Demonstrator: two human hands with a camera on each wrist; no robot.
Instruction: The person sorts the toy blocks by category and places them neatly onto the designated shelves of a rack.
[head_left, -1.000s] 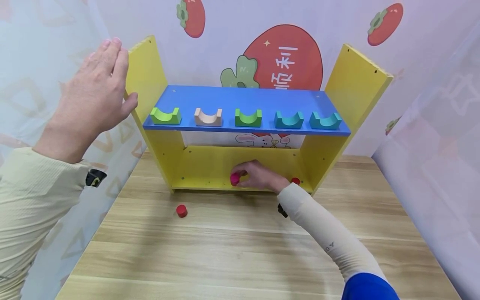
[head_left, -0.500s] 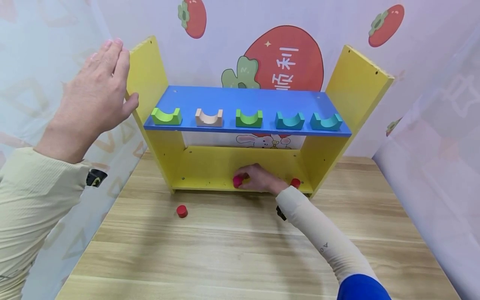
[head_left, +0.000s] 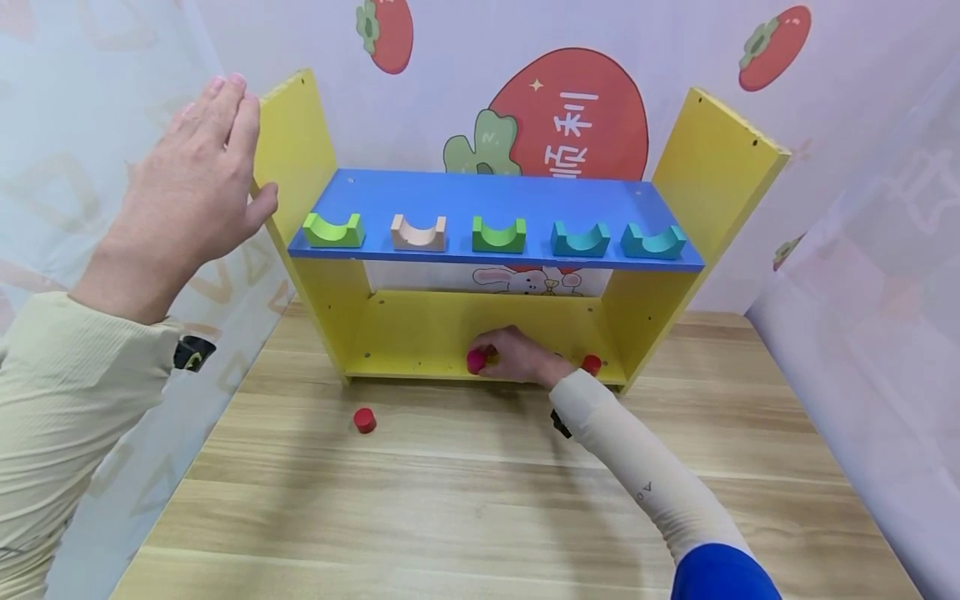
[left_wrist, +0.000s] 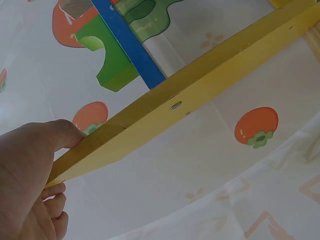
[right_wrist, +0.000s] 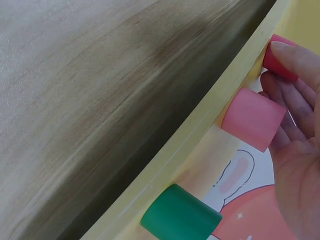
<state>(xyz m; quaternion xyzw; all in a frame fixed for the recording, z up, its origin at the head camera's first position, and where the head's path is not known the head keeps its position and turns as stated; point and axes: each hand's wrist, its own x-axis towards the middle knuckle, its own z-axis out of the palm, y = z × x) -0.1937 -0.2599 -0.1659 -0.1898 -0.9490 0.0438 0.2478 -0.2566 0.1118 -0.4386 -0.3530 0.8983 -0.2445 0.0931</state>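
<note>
A yellow shelf unit (head_left: 356,329) with a blue upper board (head_left: 480,196) stands upright on the table. My left hand (head_left: 187,187) holds its left side panel (left_wrist: 140,130), thumb over the front edge and fingers along the outer face. Low in the unit, my right hand (head_left: 517,357) pinches a magenta-red cylinder block (head_left: 476,361) between thumb and fingers, at the front of the bottom board. The right wrist view shows a pink cylinder block (right_wrist: 254,119) close under that palm and a green cylinder block (right_wrist: 181,212) farther along; both are hidden in the head view.
Several arch blocks (head_left: 498,237) line the blue board's front edge. A red cylinder (head_left: 591,364) sits at the bottom board's right end, partly behind the sleeve. Another red cylinder (head_left: 364,420) stands on the wooden table (head_left: 450,500). Printed cloth (head_left: 420,108) hangs behind.
Over the first half second my right hand shifted slightly right with the magenta-red cylinder; since then it has hardly moved. The left hand stays at the side panel.
</note>
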